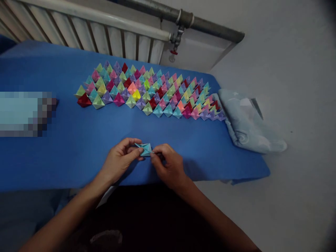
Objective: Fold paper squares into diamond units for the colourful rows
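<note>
The left hand [119, 157] and right hand [169, 164] pinch opposite ends of the paper [147, 149], pieces [151, 91] beyond, apparently shaping folds, the next adjustment probably calling for a gentle touch.

Folded papers [151, 92] on sheet [78, 150]; radiator [114, 39] behind, blanket [244, 122] right.

One left hand [118, 156], one right hand [170, 166], one held pale-blue folded paper [147, 149]; dozens of colored paper folds [136, 95], too crowded to count; one blanket [243, 120]; one radiator [114, 39].
</note>
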A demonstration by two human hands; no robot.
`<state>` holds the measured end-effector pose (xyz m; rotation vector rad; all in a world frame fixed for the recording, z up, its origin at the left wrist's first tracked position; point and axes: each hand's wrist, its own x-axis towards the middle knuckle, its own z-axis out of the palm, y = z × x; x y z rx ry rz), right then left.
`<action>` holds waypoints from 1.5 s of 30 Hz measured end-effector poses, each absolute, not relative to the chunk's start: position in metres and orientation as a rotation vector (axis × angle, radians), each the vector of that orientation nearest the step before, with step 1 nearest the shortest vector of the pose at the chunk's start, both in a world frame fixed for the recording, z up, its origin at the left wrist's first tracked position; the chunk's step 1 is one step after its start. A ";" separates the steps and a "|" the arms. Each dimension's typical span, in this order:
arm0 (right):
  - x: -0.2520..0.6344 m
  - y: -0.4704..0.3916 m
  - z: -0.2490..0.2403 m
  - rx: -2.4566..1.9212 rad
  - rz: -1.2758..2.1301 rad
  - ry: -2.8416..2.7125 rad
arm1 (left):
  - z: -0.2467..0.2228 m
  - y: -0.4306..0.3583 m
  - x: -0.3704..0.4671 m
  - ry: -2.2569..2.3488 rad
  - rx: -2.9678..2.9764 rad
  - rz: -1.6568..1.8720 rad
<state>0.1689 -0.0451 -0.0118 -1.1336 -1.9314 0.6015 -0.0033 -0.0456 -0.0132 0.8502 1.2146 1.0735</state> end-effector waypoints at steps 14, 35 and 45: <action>0.169 -0.028 -0.003 -1.211 0.813 -1.907 | -0.017 -0.024 -0.015 1.336 1.109 0.953; 0.139 0.078 -0.003 -1.306 1.073 -1.910 | -0.015 0.058 -0.025 1.436 1.644 0.888; 0.136 0.088 -0.029 -1.366 1.122 -1.819 | -0.042 0.067 -0.018 1.293 1.297 1.034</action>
